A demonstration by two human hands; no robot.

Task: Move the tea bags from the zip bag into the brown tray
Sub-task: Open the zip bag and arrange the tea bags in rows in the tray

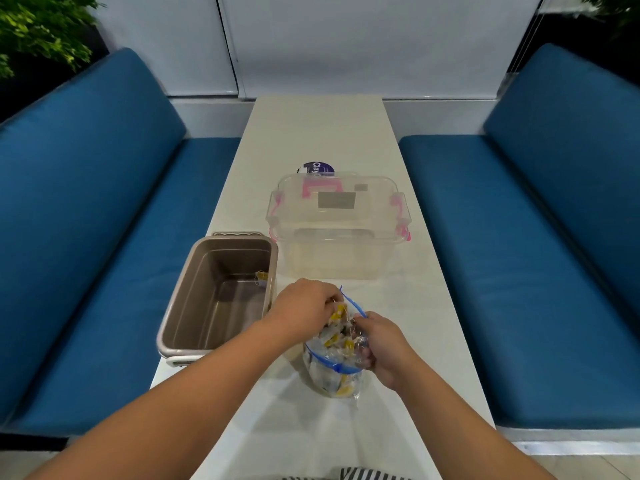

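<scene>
Early in the task. zip bag stands open near the front edge of the worktop, about mid-width, and is packed with tea bags. right hand grips the bag's right side at the blue zip strip, holding the mouth open. left hand has its fingers curled down into the mouth, pinching yellow-tagged tea bags; can't tell how many. Hands are close together, both at the bag. brown tray sits just left of the bag at the worktop's left edge. One tea bag shows against its far right wall, otherwise the floor is bare. Judgement: only a small share moved, most left, many more grabs needed. clear lidded box with pink latches stands behind the bag, purple-labelled item beyond it, neither touched
</scene>
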